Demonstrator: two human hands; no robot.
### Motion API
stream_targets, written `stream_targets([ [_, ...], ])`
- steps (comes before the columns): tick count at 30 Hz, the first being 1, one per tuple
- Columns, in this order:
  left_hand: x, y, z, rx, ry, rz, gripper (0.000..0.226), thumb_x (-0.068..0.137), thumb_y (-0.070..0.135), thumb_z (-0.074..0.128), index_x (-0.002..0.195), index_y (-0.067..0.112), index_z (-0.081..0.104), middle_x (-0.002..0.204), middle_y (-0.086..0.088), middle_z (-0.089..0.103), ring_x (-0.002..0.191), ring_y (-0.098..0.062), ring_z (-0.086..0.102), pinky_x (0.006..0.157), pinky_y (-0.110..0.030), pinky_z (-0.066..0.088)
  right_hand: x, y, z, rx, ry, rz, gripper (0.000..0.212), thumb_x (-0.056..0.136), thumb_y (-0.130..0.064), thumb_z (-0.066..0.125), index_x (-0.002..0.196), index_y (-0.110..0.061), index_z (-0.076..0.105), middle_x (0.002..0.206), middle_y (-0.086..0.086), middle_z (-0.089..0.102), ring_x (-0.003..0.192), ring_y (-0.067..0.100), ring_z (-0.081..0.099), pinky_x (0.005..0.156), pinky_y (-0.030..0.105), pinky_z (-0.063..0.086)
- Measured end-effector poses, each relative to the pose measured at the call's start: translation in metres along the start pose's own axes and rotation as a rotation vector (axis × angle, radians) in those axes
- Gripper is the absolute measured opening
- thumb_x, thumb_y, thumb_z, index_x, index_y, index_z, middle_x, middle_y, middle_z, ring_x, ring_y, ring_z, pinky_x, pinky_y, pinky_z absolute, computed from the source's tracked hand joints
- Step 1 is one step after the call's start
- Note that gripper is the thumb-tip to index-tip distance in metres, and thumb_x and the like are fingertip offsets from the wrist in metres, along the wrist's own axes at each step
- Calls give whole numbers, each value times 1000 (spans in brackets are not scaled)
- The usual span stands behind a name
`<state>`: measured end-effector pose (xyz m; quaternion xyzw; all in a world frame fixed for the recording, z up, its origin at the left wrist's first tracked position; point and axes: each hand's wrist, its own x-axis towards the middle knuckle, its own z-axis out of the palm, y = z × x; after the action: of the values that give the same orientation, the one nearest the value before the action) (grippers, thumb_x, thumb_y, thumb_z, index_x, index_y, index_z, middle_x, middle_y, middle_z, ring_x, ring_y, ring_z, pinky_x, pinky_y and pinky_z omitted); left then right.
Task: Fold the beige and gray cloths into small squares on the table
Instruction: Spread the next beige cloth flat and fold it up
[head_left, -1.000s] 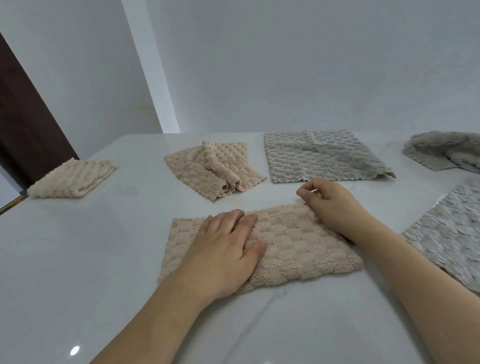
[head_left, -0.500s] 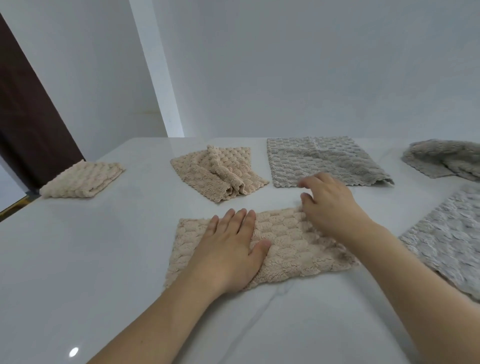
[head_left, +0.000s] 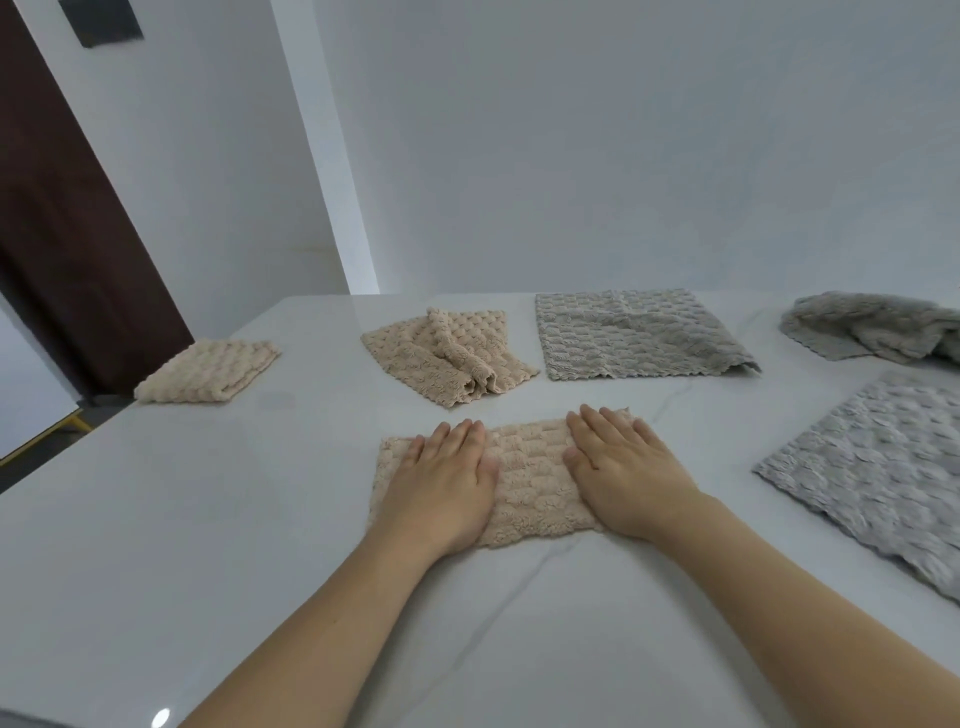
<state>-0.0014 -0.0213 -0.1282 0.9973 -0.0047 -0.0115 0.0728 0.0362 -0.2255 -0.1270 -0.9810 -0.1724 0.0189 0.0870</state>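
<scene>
A beige cloth (head_left: 530, 475), folded into a long rectangle, lies on the white table (head_left: 208, 519) in front of me. My left hand (head_left: 444, 480) presses flat on its left half and my right hand (head_left: 623, 475) presses flat on its right half, fingers extended. Behind it lies a rumpled beige cloth (head_left: 449, 358). A folded beige square (head_left: 208, 370) rests near the table's left edge. A flat gray cloth (head_left: 636, 335) lies at the back. A crumpled gray cloth (head_left: 878, 332) is at the far right, and another flat gray cloth (head_left: 878, 467) lies to the right.
The table's left edge runs diagonally, with a dark brown door (head_left: 62, 218) beyond it. A white wall (head_left: 623, 156) stands right behind the table. Bare marble lies between me and the cloth.
My right hand let go of the cloth's far right corner and now lies flat on its right half. My left hand stayed pressed on the left half. The view tilted up.
</scene>
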Motion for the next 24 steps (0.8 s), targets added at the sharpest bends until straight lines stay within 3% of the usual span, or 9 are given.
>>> stream_targets([
  [6,-9,-27,-20,118,-60,-138,63,102,46,9,158,16,2,165,1,0,151,-18,-4,121,-44,-6,-2,25,-23,-238,-59,113,59,102,-41,5,155,-17,1,163,-2,-3,149,20,-7,117,50,-15],
  [11,-9,21,-14,16,94,13,60,103,41,12,157,16,8,165,-2,3,152,-21,-2,122,-46,-2,1,-21,-27,-9,38,23,58,103,-39,12,155,-17,0,163,-1,-4,149,21,-4,120,47,-5],
  [15,-11,26,10,0,77,-20,60,102,45,12,158,22,7,165,4,2,151,-17,-3,122,-44,-4,-8,-33,9,25,55,6,57,102,-41,10,155,-22,7,163,-2,2,150,20,-1,120,45,-2],
  [24,-12,3,5,-13,51,-22,61,102,46,11,158,21,3,165,4,-1,151,-14,-6,122,-40,-5,-7,-19,5,1,27,13,56,102,-43,9,155,-27,5,163,-8,-2,149,12,-4,121,39,-4],
])
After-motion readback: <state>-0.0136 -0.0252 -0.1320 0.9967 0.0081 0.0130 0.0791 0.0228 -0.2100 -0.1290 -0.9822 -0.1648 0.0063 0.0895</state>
